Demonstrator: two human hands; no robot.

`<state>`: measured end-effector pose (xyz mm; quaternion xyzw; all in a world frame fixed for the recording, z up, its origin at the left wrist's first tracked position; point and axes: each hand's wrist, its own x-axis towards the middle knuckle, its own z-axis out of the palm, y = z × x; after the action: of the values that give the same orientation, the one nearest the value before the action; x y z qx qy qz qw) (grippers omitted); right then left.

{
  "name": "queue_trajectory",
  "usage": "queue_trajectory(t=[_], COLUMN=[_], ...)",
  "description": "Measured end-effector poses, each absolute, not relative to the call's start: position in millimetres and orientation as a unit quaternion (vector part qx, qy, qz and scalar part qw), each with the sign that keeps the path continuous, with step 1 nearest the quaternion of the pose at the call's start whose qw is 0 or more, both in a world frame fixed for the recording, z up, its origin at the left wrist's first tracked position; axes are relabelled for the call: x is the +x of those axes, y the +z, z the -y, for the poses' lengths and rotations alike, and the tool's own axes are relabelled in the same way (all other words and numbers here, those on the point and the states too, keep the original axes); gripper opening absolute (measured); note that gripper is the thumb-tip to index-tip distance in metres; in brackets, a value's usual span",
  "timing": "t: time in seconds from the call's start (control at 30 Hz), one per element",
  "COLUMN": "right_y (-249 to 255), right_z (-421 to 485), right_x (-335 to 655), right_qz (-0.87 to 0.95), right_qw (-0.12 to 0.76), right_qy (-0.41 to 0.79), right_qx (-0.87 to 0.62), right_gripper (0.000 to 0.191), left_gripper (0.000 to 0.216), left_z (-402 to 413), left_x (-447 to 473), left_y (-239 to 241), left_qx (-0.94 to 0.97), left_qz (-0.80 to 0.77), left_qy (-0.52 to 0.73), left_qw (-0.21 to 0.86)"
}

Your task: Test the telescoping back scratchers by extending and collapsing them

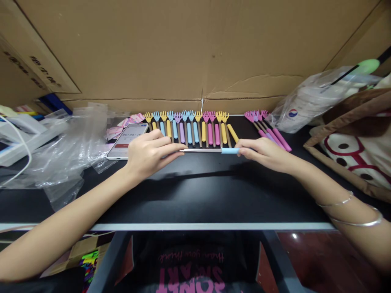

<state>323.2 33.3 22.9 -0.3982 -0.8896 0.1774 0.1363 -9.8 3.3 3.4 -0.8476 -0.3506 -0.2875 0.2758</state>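
A back scratcher, with a thin metal rod and a light blue handle, lies level between my hands above the black table. My left hand pinches the rod's left end, and whatever is at that end is hidden by the fingers. At the other end, my right hand grips the blue handle. Behind my hands is a row of claw-shaped heads on metal rods in yellow, blue, purple and pink, with loose coloured handles between them. One yellow handle lies slanted near my right fingers.
Pink and purple back scratchers lie together at right. A phone showing a timer sits beside my left hand, near clear plastic bags. A bagged cup and a brown-edged cloth bag stand right. Cardboard rises behind.
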Motion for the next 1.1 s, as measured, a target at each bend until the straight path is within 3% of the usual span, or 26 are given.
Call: queue_trajectory(t=[0.57, 1.1], right_y=[19.6, 27.7], right_z=[-34.0, -25.4], right_x=[325.4, 323.7], right_qz=[0.897, 0.887], right_qw=[0.14, 0.214], right_qy=[0.184, 0.071], right_qx=[-0.377, -0.404], right_gripper=[0.039, 0.036], left_gripper=[0.024, 0.037], left_z=[-4.6, -3.0], left_x=[-7.4, -3.6], left_y=[1.5, -4.8], left_qx=[-0.856, -0.859], left_qz=[0.334, 0.389], left_qy=[-0.286, -0.296], left_qw=[0.271, 0.153])
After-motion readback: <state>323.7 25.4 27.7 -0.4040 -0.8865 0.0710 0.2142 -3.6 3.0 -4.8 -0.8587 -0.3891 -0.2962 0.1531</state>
